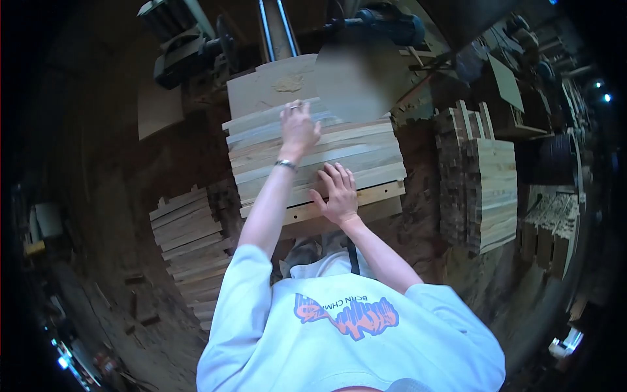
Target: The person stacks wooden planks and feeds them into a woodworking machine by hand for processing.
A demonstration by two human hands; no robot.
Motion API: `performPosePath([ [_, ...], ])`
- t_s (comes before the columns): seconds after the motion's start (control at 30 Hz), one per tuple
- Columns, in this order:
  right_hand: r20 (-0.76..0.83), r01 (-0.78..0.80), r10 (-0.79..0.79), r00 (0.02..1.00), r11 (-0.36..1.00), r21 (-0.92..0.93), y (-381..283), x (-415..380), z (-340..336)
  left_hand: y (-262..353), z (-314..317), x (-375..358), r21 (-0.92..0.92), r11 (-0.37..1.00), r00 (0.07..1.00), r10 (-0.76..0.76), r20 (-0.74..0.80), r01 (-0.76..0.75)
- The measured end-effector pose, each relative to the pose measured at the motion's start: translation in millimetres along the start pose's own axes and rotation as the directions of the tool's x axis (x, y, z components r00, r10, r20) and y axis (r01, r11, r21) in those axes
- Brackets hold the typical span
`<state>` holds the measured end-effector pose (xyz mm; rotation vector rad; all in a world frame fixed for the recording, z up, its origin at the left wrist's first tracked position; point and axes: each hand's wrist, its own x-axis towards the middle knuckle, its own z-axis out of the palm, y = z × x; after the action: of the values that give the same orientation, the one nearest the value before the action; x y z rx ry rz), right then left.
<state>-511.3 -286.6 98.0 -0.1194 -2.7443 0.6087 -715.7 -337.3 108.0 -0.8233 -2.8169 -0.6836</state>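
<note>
A row of light wooden boards (366, 140) lies edge to edge on a work table in front of me. My left hand (300, 129), with a ring and a wristband, rests on the boards toward the far edge, fingers stretched forward and nothing gripped. Closer to my body, my right hand (338, 195) lies on the nearest boards with its fingers spread. Just beneath it runs a wooden strip (379, 192) with dark holes along the table's near edge. Beyond the boards is a flat panel (255, 91) with a small heap of sawdust (289, 83) on it.
Stacked boards stand at the right (496, 189) and lower left (189, 228). Two metal rails (266, 32) extend away behind the table. A blue motor (395, 26) sits at the back right, and machinery (186, 55) at the back left. A blurred patch covers part of the panel.
</note>
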Motion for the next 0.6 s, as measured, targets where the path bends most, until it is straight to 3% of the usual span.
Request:
performPosePath([
  [0.03, -0.028, -0.01, 0.01, 1.0, 1.0, 0.004, 0.0, 3.0, 0.2, 2.9, 8.1, 3.0, 0.008, 1.0, 1.0, -0.011, -0.013, 0.011],
  [0.1, -0.1, -0.013, 0.014, 0.995, 1.0, 0.004, 0.2, 10.5, 0.5, 4.0, 17.7, 17.8, 0.177, 0.984, 0.994, -0.031, 0.103, 0.013],
  [0.2, -0.104, -0.009, 0.008, 0.995, 1.0, -0.009, 2.6, 16.9, 5.6, -1.3, 27.7, 25.0, 0.136, 0.99, 0.989, -0.056, 0.137, 0.037],
  [0.3, -0.13, 0.019, -0.021, 0.991, 1.0, -0.016, 10.2, 25.3, 21.2, -11.3, 42.6, 34.3, 0.195, 0.98, 0.998, -0.049, 0.028, 0.042],
  [0.6, -0.146, -0.009, 0.011, 0.989, 1.0, 0.015, 35.5, 179.7, 55.8, -72.8, 46.5, 188.2, 0.123, 0.987, 0.993, -0.107, 0.051, 0.1],
])
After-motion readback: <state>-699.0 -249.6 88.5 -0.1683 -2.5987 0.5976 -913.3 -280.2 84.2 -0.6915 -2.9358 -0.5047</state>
